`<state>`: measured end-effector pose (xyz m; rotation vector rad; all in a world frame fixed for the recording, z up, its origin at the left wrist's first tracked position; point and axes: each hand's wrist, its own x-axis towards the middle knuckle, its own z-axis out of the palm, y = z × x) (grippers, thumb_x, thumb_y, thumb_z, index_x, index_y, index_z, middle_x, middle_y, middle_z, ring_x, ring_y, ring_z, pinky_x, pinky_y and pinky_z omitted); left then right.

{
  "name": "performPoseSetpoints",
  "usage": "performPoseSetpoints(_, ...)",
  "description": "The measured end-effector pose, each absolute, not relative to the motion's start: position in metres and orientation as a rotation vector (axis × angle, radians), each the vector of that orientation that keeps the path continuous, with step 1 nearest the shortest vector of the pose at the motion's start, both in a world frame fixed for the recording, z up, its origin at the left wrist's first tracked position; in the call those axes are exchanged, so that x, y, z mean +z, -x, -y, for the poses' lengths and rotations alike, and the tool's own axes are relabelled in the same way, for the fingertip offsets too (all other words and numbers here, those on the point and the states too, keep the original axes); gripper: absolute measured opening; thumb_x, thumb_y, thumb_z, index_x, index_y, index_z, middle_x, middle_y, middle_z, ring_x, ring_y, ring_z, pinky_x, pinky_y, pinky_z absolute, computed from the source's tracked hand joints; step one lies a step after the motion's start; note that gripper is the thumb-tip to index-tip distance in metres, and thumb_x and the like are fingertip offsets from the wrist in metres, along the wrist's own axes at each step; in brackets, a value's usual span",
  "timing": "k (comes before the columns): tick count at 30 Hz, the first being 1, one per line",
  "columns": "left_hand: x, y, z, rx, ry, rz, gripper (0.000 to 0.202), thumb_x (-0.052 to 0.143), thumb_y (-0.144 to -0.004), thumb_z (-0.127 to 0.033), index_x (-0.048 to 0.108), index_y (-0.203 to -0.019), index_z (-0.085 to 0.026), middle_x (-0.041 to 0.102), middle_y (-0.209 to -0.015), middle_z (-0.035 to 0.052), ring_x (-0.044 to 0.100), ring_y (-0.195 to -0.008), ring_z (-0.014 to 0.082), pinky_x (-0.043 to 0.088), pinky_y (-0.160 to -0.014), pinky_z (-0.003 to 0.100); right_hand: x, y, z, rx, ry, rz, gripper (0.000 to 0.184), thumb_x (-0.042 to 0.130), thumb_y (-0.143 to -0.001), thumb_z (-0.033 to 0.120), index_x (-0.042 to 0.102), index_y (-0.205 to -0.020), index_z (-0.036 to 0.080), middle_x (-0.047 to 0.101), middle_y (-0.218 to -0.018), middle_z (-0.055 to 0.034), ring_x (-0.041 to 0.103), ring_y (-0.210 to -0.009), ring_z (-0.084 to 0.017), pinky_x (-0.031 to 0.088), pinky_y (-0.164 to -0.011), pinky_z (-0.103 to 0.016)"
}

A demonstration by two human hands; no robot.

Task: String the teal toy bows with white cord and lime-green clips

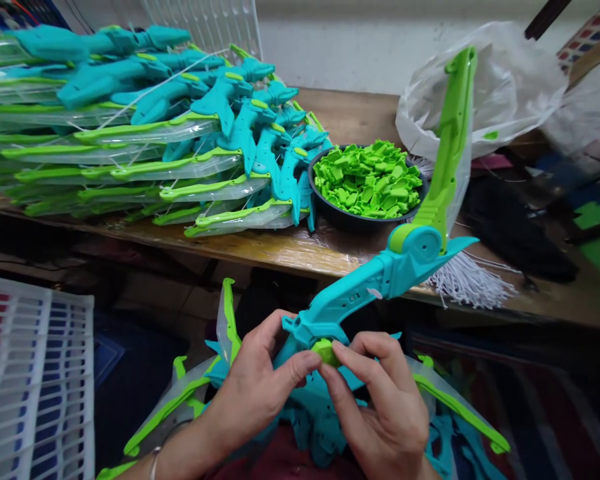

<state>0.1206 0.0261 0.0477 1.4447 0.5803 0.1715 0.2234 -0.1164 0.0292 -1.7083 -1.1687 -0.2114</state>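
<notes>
A teal and green plastic toy bow part (347, 293) slants up and right from my lap, its green limb (453, 133) rising above the bench. My left hand (263, 377) is closed around the teal body near its lower end, with the thumb against a small green plastic piece (326, 352). Thumb and fingertips of my right hand (383, 393) pinch that same piece from the right, close against the teal body. Whether it is seated there I cannot tell. More teal and green parts (320, 427) lie in my lap under both hands.
Stacked toy bows (180, 133) fill the bench's left side. Beside them stands a dark bowl (330, 213) heaped with small green pieces (367, 180). White strings (473, 280) hang over the bench edge (280, 250). A plastic bag (510, 87) stands behind; a white crate (35, 380) is lower left.
</notes>
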Motion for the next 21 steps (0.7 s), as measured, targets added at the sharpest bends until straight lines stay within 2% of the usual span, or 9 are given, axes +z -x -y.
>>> performPoseSetpoints(6, 0.041, -0.120, -0.023, 0.161, -1.487, -0.597, 0.038, 0.068, -0.091, -0.055, 0.057, -0.099, -0.020, 0.057, -0.073, -0.0037, 0.057, -0.062, 0.0131, 0.050, -0.058, 0.026, 0.031, -0.223, 0.121, -0.182, 1.756, 1.170, 0.020, 0.066, -0.095, 0.008, 0.066, -0.112, 0.017, 0.054, -0.097, -0.0041, 0.058, -0.083, -0.014, 0.053, -0.068, -0.025)
performPoseSetpoints(10, 0.040, -0.118, -0.021, 0.162, -1.564, -0.584, 0.034, 0.066, -0.093, -0.053, 0.057, -0.102, -0.021, 0.060, -0.075, -0.0027, 0.058, -0.065, 0.0143, 0.050, -0.063, 0.027, 0.029, -0.229, 0.123, -0.115, 1.779, 1.043, 0.019, 0.073, -0.093, 0.019, 0.065, -0.110, 0.021, 0.057, -0.105, -0.0052, 0.061, -0.092, -0.017, 0.055, -0.077, -0.028)
performPoseSetpoints(12, 0.042, -0.116, -0.020, 0.187, -1.611, -0.592, 0.031, 0.067, -0.093, -0.050, 0.058, -0.102, -0.021, 0.063, -0.080, -0.0015, 0.059, -0.068, 0.0149, 0.050, -0.064, 0.027, 0.029, -0.233, 0.124, 0.042, 1.772, 0.894, 0.035, 0.082, -0.086, 0.030, 0.062, -0.114, 0.024, 0.061, -0.110, -0.0053, 0.063, -0.097, -0.020, 0.056, -0.081, -0.030)
performPoseSetpoints(14, 0.045, -0.115, -0.019, 0.207, -1.657, -0.591, 0.028, 0.065, -0.094, -0.047, 0.058, -0.103, -0.021, 0.065, -0.083, -0.0006, 0.059, -0.071, 0.0156, 0.050, -0.065, 0.028, 0.030, -0.238, 0.124, 0.405, 1.705, 0.805, 0.040, 0.082, -0.085, 0.039, 0.063, -0.117, 0.025, 0.066, -0.106, -0.0035, 0.064, -0.093, -0.021, 0.056, -0.078, -0.029)
performPoseSetpoints(17, 0.046, -0.115, -0.018, 0.219, -1.754, -0.567, 0.023, 0.062, -0.096, -0.043, 0.059, -0.104, -0.022, 0.068, -0.087, 0.0005, 0.062, -0.077, 0.0175, 0.051, -0.072, 0.030, 0.034, -0.246, 0.123, 0.871, 1.554, 0.788, 0.028, 0.073, -0.091, 0.043, 0.068, -0.108, 0.022, 0.070, -0.093, -0.0009, 0.064, -0.084, -0.018, 0.053, -0.074, -0.027)
performPoseSetpoints(21, 0.038, -0.115, -0.017, 0.232, -1.822, -0.551, 0.021, 0.058, -0.099, -0.042, 0.057, -0.106, -0.023, 0.069, -0.090, 0.0010, 0.064, -0.082, 0.0186, 0.051, -0.078, 0.032, 0.036, -0.254, 0.117, 0.913, 1.533, 0.784, 0.023, 0.074, -0.087, 0.037, 0.071, -0.103, 0.021, 0.070, -0.093, 0.0002, 0.060, -0.084, -0.017, 0.049, -0.075, -0.026)
